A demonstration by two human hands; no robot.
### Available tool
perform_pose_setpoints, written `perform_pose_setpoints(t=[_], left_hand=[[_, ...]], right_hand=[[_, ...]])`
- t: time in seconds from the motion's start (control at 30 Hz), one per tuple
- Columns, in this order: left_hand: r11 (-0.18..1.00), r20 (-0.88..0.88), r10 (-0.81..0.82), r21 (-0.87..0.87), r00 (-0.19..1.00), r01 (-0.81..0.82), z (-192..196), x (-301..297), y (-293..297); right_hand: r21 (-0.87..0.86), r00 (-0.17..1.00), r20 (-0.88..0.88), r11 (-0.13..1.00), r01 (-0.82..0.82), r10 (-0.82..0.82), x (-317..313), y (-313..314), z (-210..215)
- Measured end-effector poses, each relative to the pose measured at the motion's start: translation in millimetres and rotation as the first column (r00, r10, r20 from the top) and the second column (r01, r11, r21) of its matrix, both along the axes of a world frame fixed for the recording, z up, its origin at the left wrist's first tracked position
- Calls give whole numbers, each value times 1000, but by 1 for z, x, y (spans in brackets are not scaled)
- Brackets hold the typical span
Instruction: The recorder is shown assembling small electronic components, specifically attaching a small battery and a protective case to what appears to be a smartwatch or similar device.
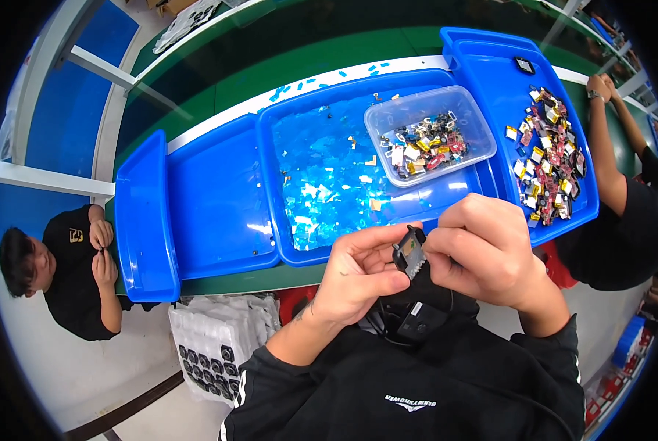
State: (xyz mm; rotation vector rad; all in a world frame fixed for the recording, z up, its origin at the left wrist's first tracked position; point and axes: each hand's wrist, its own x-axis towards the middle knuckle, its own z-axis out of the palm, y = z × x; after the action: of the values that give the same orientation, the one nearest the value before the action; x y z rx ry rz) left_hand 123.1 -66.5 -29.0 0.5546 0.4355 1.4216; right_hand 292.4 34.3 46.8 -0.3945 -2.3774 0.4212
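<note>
Small black rectangular casing with a grey inside is sitting just right of frame centre, left fingers gripping it, right fingers curling at its edge, grip unclear, apparently working it apart, next needing steady bracing.

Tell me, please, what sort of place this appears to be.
Probably a small-electronics workshop or factory: blue trays stand in a row, a heap of small mixed parts lies in one, and co-workers are at both sides.
</note>
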Motion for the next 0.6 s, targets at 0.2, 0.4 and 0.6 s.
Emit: perform_pose_setpoints(t=[0.2,0.4,0.6], left_hand=[[1000,24,29,-2,999,-29,2,5,2],[999,-64,35,6,997,-34,2,5,2],[1000,-88,24,-7,996,-25,0,4,-4]], right_hand=[[-17,1000,-20,1000,-21,20,-1,-4,1],[-41,1000,-29,999,-10,9,-2,-4,-6],[18,999,-23,1000,-25,25,-6,-4,-12]])
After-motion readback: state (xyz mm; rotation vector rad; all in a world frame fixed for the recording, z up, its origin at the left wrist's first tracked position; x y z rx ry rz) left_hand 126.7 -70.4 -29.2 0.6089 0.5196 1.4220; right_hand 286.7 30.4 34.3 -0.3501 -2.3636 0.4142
